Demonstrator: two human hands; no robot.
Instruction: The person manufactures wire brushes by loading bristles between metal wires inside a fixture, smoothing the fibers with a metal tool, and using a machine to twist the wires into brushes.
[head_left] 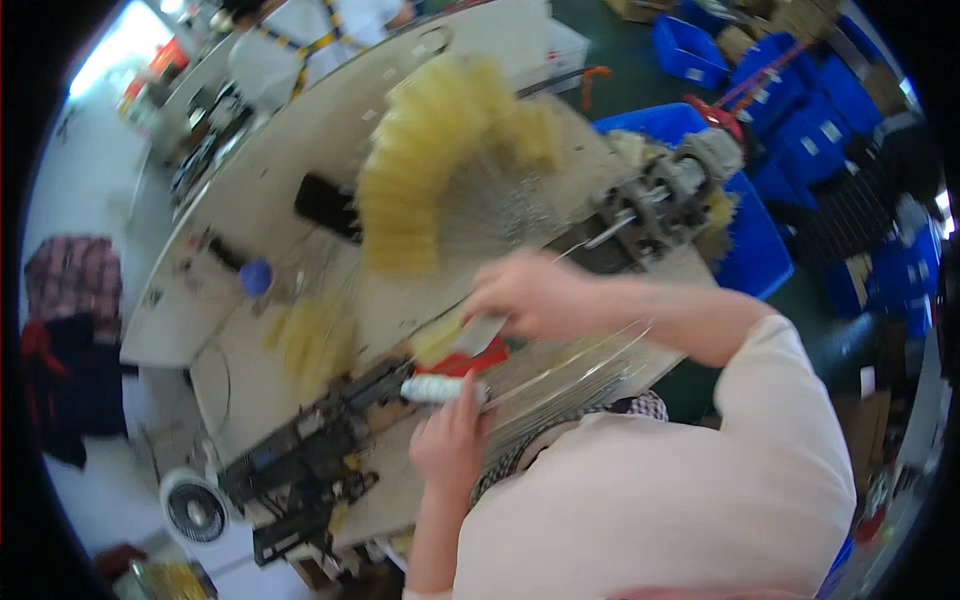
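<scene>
My right hand (535, 297) is closed on a flat whitish piece (480, 335), its fingers blurred. Just under it lie a red part (480, 362) and a pale yellow tuft (435, 342). My left hand (450, 440) has its index finger raised beside a white wrapped roll (435, 388); its other fingers are curled, and what they hold is hidden. A dark metal bench machine (330, 430) extends left from the roll. Long thin metal wires (570, 390) lie along the near edge, close to my body.
Pale yellow brush-like pieces with thin stems fan across the table (400, 180); more lie at left (315, 345). A black object (328, 205), a metal device (665, 195) and a blue bin (755, 240) surround the work area. A white fan (193, 507) stands lower left. Another person sits beyond the partition.
</scene>
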